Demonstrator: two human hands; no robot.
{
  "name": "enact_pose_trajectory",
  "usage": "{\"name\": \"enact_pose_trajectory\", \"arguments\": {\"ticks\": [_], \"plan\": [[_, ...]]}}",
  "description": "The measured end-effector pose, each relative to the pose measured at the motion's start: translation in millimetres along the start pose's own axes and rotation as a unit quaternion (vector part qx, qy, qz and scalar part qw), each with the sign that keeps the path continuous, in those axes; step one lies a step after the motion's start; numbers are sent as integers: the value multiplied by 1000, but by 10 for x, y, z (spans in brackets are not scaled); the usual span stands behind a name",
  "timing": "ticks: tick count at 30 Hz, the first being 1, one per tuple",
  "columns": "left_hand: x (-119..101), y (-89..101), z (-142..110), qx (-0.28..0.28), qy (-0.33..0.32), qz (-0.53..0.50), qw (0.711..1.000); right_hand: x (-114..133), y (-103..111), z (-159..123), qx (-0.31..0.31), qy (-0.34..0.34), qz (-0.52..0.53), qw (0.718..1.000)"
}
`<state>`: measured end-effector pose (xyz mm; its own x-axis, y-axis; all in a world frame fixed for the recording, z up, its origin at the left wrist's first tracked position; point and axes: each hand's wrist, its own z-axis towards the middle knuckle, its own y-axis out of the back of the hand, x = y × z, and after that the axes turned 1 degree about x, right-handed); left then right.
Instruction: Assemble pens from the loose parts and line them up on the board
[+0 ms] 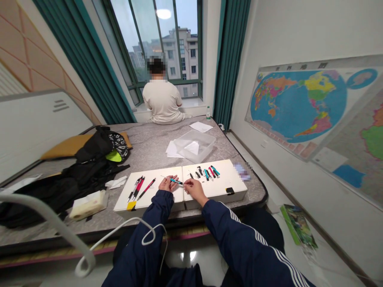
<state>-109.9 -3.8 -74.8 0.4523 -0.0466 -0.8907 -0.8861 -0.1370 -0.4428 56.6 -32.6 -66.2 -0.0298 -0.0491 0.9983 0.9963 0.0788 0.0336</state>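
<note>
Over the join of two white boxes, my left hand point(166, 183) holds a teal and black pen part point(176, 181), its fingers curled loosely beneath it. A thin pale rod, perhaps a refill, sticks out beyond the left fingers. My right hand point(194, 189) pinches the near right end of the same pen part. On the left white box point(124, 199) lie several assembled pens point(138, 187), including a red one point(146, 189). Several loose teal, red and black pen parts point(206, 174) lie on the right white box point(226, 171), beyond my right hand.
Behind the boxes stands a clear plastic bin point(206, 149) beside white papers point(173, 149). A tissue pack point(89, 205) and a black bag point(56, 191) lie to the left. A white cable point(128, 220) crosses near my left sleeve. A person point(163, 99) sits facing the window.
</note>
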Motion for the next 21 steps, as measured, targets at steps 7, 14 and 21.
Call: {"name": "enact_pose_trajectory", "arguments": {"ticks": [7, 14, 21], "plan": [[1, -33, -48, 5, 11, -4, 1000, 20, 36, 37, -50, 1, 53, 997], [-1, -45, -64, 1, 15, -8, 1000, 22, 62, 59, -72, 12, 69, 995], [-31, -53, -67, -5, 19, -29, 999, -31, 72, 65, -48, 27, 54, 997]]}}
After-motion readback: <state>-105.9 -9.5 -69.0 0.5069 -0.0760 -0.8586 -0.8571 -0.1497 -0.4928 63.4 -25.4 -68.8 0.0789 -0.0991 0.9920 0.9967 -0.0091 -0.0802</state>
